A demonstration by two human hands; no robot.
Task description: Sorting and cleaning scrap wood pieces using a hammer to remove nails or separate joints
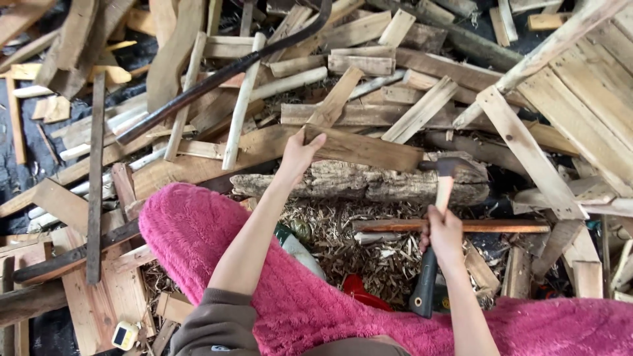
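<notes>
The right hand (pixel 444 232) is wrapped firmly around the pale wooden handle of a hatchet (pixel 446 173), whose dark head sits at the right end of a plank (pixel 369 149). The left hand (pixel 298 153) grips the plank's left end, holding it flat along a rough bark-covered log (pixel 356 183). Wood chips (pixel 343 244) lie below the log, scrap boards (pixel 369 62) pile beyond, and a pink fleece blanket (pixel 198 231) covers the person's lap.

Soft even daylight, faint shadows, sharp centre, slight wide-angle edge bending.
</notes>
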